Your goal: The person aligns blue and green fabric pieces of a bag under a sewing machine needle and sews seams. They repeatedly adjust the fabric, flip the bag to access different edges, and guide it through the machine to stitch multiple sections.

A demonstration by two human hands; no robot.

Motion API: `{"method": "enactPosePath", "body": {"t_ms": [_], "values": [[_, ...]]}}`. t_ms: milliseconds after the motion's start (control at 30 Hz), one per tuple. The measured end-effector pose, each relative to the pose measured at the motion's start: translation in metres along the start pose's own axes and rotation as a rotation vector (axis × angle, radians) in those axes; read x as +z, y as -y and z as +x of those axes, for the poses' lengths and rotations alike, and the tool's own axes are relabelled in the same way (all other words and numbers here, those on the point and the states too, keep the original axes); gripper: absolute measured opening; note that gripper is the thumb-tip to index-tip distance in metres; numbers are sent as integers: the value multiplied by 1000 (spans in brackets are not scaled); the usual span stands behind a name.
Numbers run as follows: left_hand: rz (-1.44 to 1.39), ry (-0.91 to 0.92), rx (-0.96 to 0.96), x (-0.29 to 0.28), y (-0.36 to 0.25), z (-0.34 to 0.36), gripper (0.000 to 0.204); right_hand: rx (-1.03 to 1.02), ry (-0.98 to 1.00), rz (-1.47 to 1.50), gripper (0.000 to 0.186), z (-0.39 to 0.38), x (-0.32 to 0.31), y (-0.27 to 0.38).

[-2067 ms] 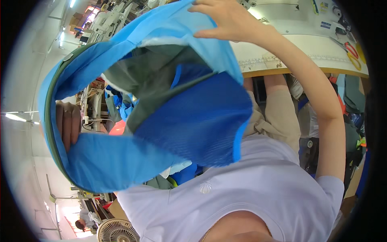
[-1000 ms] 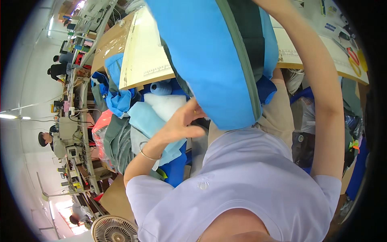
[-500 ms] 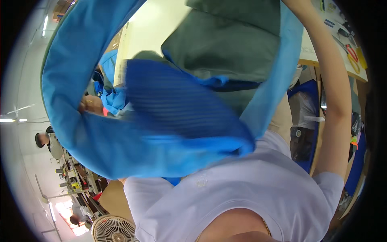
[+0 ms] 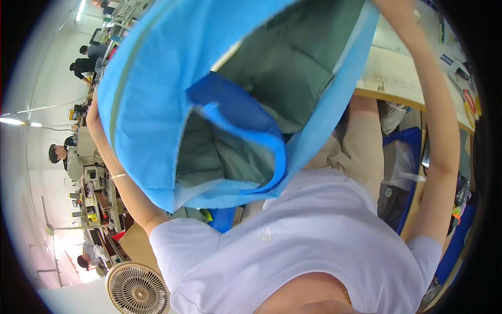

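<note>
A large light-blue fabric piece (image 4: 144,120), probably a bag shell, hangs raised before me, its wide opening facing me. Inside show a grey-green lining (image 4: 285,68) and a darker blue mesh panel (image 4: 238,99). At the upper right, my right hand (image 4: 393,9) is closed on the fabric's edge, with its fingertips partly cut off by the frame. My left arm reaches up along the other side. Only a little of my left hand (image 4: 93,112) shows past the fabric's outer side; its fingers are hidden.
A white worktable (image 4: 392,73) stands at the right, bearing red-and-yellow-handled scissors (image 4: 469,102). Under it sits a blue bin (image 4: 410,157) with clear plastic. A round fan (image 4: 138,293) is at the lower left. Several people and sewing machines (image 4: 94,175) line the left.
The fabric has tilted, and its opening has narrowed. My left hand has moved from the opening's inner edge to the fabric's outer side, higher up. The mesh panel has folded down inside.
</note>
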State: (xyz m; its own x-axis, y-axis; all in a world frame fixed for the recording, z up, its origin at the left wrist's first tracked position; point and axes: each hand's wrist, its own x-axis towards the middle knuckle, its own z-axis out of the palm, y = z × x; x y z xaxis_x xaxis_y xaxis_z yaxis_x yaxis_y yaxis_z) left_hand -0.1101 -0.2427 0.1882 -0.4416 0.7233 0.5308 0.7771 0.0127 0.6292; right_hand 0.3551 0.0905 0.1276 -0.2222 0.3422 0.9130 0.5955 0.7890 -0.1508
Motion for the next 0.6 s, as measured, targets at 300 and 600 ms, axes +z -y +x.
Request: {"method": "enactPosePath", "body": {"t_ms": [300, 600], "values": [[-542, -52, 81, 43, -83, 105, 28, 417, 797, 704, 31, -59, 76, 26], [398, 167, 447, 176, -96, 336, 28, 1455, 1050, 1513, 37, -98, 77, 52]]}}
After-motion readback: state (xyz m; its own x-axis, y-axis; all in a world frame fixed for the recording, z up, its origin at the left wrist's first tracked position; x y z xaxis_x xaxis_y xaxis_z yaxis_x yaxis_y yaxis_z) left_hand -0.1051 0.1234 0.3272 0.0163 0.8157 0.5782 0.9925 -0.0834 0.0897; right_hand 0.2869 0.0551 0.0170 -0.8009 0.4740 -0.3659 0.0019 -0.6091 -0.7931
